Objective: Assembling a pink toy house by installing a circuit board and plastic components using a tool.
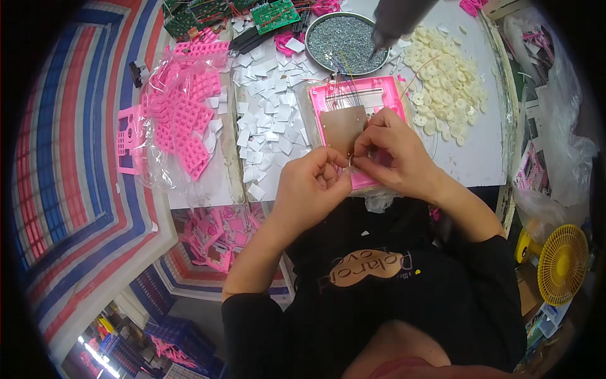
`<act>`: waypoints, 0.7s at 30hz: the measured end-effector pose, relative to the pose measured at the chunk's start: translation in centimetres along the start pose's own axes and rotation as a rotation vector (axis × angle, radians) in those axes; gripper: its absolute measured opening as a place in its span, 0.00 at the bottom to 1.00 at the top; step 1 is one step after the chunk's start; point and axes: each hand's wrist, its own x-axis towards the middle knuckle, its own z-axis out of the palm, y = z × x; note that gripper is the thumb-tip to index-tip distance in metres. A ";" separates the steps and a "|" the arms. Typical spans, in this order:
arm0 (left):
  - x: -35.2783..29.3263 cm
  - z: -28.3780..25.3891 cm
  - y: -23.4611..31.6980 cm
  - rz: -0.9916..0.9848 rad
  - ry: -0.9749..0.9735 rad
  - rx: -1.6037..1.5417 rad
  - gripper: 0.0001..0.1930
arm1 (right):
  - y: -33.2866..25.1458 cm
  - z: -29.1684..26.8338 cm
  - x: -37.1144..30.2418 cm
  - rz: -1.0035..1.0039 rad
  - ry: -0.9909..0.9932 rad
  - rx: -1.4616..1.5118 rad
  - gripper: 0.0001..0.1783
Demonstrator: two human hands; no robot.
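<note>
A pink plastic housing (363,180) lies in front of me on the white work surface. Over its open inside rests a flat brown board (341,123), with several thin wires running from its far edge. My left hand (315,183) is closed in a pinch at the board's near edge. Beside it, my right hand (392,151) pinches too, its fingers bent over the board's right side. The fingertips nearly meet at a small pale thing, too small to name. What each hand grips is mostly hidden by the fingers.
Beyond the housing stands a round dish (307,45) of small screws, under a dark powered screwdriver (401,22). White slips (271,120) and pink button sheets (183,120) lie left, pale discs (442,88) right. Green circuit boards (274,16) lie at the back; a yellow fan (562,265) stands lower right.
</note>
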 end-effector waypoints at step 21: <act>-0.5 2.8 -0.1 0.022 0.089 -0.265 0.05 | -2.6 0.3 -1.9 0.121 0.088 0.088 0.12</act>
